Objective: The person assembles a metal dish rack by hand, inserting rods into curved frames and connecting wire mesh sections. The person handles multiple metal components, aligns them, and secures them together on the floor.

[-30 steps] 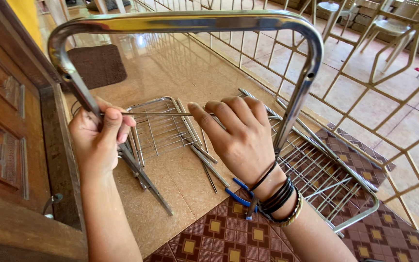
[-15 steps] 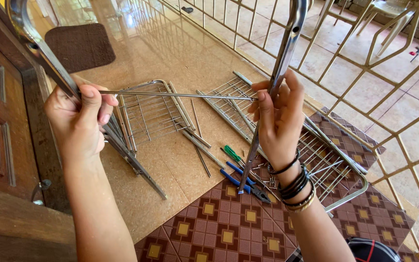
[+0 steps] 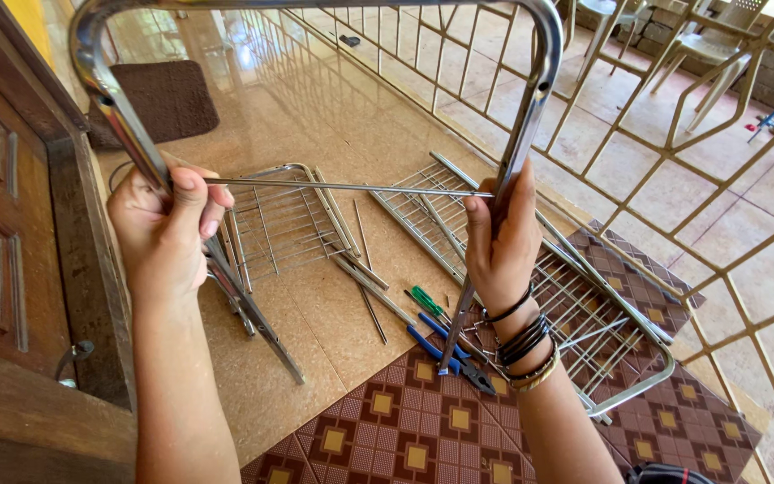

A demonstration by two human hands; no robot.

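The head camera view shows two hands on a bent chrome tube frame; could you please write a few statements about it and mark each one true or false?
1. The left hand grips the left leg of the bent chrome tube frame. True.
2. A thin straight metal rod spans between the two hands. True.
3. The right hand holds the blue-handled pliers. False: the pliers lie on the floor, and the right hand grips the frame's right leg.
4. The green-handled screwdriver lies on the floor beside the pliers. True.
5. The dark brown doormat lies under the flat wire grid rack. False: the doormat lies far off, by the wooden door; the rack rests partly on a patterned mat.
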